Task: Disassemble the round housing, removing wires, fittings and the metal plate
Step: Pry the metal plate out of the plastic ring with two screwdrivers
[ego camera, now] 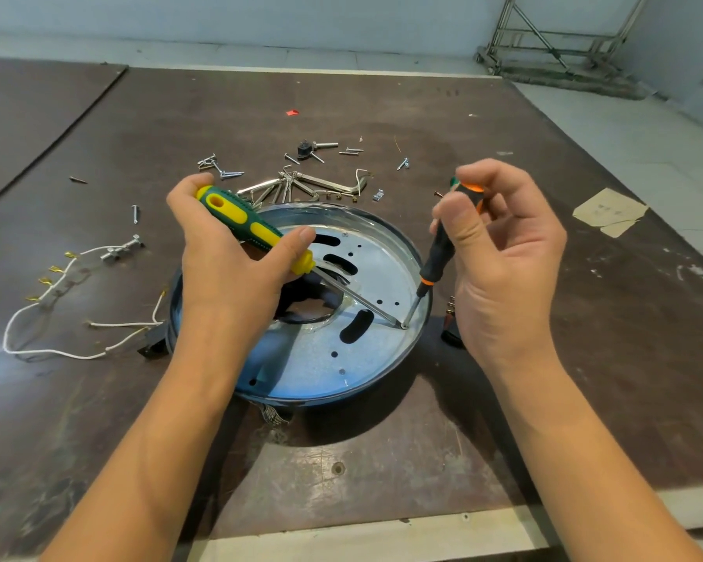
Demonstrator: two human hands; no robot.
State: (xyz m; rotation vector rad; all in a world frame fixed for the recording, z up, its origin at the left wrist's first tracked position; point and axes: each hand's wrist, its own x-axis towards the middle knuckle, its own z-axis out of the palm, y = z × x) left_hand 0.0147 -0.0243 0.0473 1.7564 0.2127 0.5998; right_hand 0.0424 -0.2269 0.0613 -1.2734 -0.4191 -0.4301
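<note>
- Dark, scuffed workbench (382,460), head view: it carries the round housing (321,399) at centre, open side up, right in front of you.
- Metal plate (309,350): sits inside the housing, slotted and drilled; seemingly not yet freed.
- Your left hand (228,269): fingers wrapped round the green-and-yellow screwdriver (240,217), thumb along the handle. The shaft lies low across the plate, probably to pry or brace.
- Your right hand (508,269): thumb and fingertips pinch the top of the black-and-orange screwdriver (437,257), held steeply, a grip suited to twirling.
- Both tips meet near the plate's right edge; whether a screw sits there is too small to tell.
- Wires (57,302) lie left of the housing, detached.
- Loose screws (220,168) and hex keys (301,184) lie behind it, out of the working area.
</note>
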